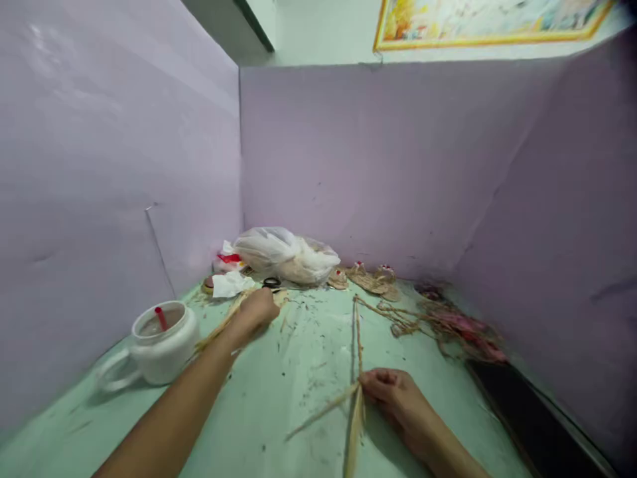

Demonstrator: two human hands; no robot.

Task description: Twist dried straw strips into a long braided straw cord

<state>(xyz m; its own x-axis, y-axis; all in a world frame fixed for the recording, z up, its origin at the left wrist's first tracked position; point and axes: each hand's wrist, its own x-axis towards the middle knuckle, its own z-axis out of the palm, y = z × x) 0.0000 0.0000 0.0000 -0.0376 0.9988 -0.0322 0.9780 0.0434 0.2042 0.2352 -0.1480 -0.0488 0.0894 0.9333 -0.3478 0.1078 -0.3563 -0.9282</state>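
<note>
R hand [395,401] pinches thin tan twisted-fibre cord [359,338] at fork; keep taut. L hand [257,311] at long pale strips [221,325], can't tell grip.

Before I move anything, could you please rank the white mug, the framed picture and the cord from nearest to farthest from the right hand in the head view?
1. Cord: nearest, held at the fingertips of the right hand.
2. White mug: well off to the left.
3. Framed picture: farthest, high up at the back, upper right.
</note>
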